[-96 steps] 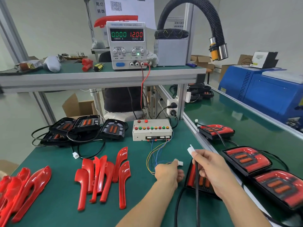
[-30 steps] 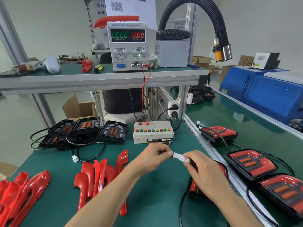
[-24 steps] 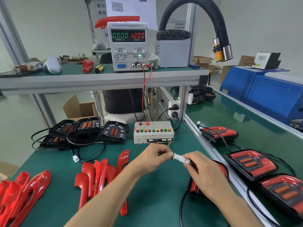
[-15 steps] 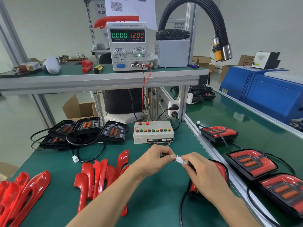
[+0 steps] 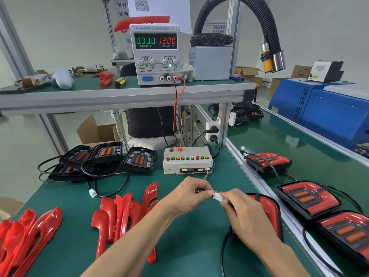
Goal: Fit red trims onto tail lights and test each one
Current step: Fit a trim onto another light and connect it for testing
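A small white connector (image 5: 218,196) sits between both hands above the green desk (image 5: 189,246). The left hand (image 5: 187,196) pinches its left end, fingers curled; the right hand (image 5: 245,214) pinches the right end, over a tail light (image 5: 269,212) lying at near right. Loose red trims (image 5: 123,214) lie to the left. Beyond the hands stands a beige test box (image 5: 187,160) with coloured buttons. On the far shelf a "DC POWER SUPPLY" (image 5: 155,54) reads 0.000 CURRENT A and 12.00 VOLTAGE V; knobs are marked COARSE and FINE. A sheet with a QR code (image 5: 142,5) hangs above it.
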Tool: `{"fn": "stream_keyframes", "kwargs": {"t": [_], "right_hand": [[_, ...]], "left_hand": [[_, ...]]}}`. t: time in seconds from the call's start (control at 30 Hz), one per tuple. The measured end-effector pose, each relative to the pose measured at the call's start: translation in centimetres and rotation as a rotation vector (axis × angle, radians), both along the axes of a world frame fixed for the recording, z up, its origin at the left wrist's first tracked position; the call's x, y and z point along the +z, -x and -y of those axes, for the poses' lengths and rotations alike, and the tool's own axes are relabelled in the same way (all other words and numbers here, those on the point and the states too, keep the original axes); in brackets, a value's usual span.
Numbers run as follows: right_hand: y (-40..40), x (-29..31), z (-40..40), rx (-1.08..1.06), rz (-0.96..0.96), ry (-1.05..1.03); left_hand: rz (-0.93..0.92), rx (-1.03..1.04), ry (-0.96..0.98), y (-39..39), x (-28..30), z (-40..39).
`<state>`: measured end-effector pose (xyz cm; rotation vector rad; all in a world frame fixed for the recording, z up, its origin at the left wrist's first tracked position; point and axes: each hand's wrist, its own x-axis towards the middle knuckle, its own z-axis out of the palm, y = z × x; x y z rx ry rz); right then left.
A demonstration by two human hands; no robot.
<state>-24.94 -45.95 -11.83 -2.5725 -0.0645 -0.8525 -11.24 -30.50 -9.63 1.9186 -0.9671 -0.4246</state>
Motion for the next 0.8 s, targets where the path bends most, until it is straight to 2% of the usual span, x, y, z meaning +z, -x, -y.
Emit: {"fn": "stream_keyframes", "kwargs": {"t": [0.43,0.8], "right_hand": [[-0.1,-1.2,-0.9,-0.059,0.066,-0.058],[0.2,-1.1,-0.8,-0.027,0.031,-0.036]], "left_hand": [[-0.070,0.023,0.049,0.5,-0.3,0.0],[0.018,-0.012,-0.017,0.0,-0.4,0.1]]}}
